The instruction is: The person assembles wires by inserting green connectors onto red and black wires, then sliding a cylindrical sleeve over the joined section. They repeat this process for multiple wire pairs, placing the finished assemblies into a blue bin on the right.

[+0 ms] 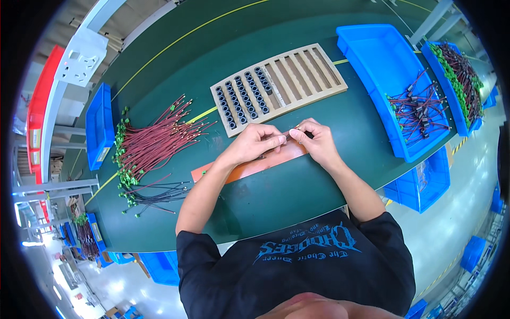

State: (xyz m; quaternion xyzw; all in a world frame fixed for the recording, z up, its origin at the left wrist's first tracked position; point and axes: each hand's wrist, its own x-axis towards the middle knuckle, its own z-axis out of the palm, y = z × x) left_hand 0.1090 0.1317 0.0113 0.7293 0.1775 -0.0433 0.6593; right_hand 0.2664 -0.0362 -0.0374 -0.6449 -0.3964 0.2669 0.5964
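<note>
In front of me my left hand (254, 144) and my right hand (319, 142) meet just beyond an orange strip (265, 165) lying on the green table. Thumb and fingers of each hand pinch at a small dark piece (288, 136) between them. Its kind is too small and too covered to make out. Farther back stands a wooden rack (344, 86) with slots; its left rows hold several black ring-ended cylinders (247, 95). To the left lies a spread of dark red wires (154, 143) with green connectors at one end. Fewer black wires (159, 194) lie nearer.
At the right, a blue tray (366, 48) holds wires with black parts (422, 114); another blue bin (467, 130) beyond it is packed with green-ended wires. One more blue bin (419, 186) is below the table's right edge. A blue bin (101, 127) and a socket post (79, 61) stand left.
</note>
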